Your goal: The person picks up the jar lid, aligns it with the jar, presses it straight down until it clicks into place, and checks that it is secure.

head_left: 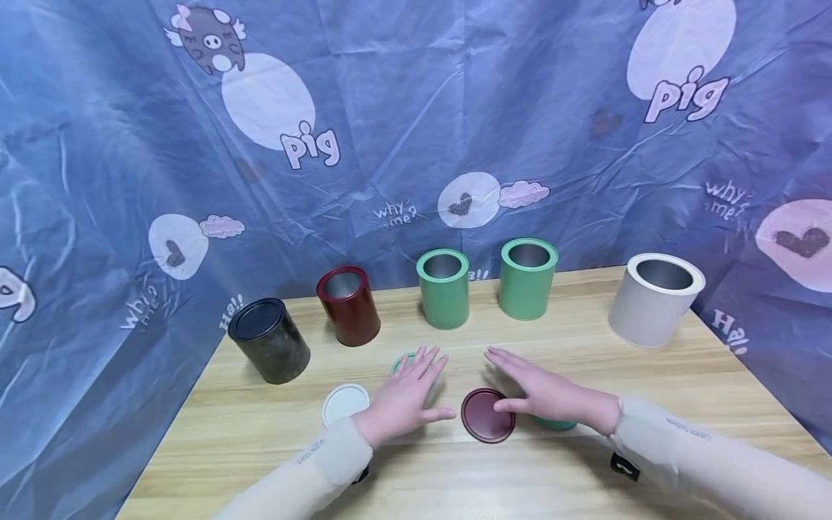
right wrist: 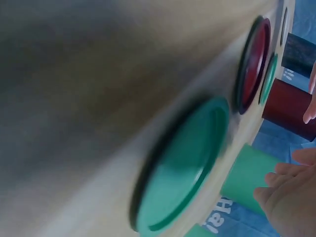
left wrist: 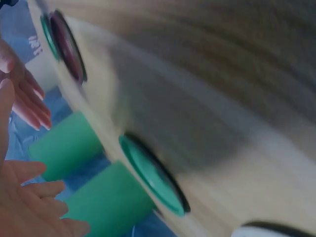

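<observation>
Okay, head view: shows left hand (head_left: 406,404) and right hand (head_left: 552,393) spread above the table (head_left: 442,491), apart, gripping nothing. Places red lid (head_left: 482,422) between them, partly behind right thumb. Reads "pig", "why me?", "Ha!!" on backdrop cloth (head_left: 383,94); can't make out lettering on sleeves (head_left: 676,444). Left wrist: shows green lid (left wrist: 154,177) flat on the wood; looks light, stiff, maybe slick. Best pinched at the rim. Right wrist: shows second green lid (right wrist: 182,170), also flat; likely handles alike, not fragile.

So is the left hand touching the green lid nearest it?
Apart: the left wrist view plainly shows a gap between left hand and green lid, a green can showing through it.
</observation>
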Action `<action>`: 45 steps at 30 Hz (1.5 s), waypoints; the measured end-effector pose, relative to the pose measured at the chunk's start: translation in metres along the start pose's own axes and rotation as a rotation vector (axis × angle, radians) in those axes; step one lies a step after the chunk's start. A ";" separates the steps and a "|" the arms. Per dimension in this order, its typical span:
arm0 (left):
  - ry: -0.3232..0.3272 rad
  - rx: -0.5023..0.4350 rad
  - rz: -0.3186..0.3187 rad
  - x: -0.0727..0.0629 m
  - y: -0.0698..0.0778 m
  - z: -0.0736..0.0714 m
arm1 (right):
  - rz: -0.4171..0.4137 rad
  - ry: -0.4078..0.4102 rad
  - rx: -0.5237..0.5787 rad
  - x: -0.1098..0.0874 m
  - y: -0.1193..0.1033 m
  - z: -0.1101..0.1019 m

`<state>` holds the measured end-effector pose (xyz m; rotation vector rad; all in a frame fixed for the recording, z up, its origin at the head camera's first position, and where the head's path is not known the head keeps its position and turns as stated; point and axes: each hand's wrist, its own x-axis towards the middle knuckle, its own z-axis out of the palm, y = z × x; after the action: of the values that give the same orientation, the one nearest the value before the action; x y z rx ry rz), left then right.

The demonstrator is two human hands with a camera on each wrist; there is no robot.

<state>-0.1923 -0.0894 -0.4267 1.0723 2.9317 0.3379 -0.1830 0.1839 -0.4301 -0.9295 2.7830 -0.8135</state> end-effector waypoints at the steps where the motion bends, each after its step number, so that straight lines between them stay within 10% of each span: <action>1: -0.015 0.000 0.002 0.000 0.002 0.001 | -0.009 0.000 -0.006 -0.003 0.001 0.001; 17: -0.092 0.070 0.068 0.012 0.023 0.023 | -0.156 0.096 -0.240 -0.025 0.015 0.020; 45: -0.195 0.077 0.039 0.011 0.033 0.038 | -0.115 -0.010 -0.178 -0.025 0.019 0.025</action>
<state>-0.1767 -0.0508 -0.4564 1.1037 2.7745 0.1133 -0.1669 0.2002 -0.4630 -1.1281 2.8521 -0.5795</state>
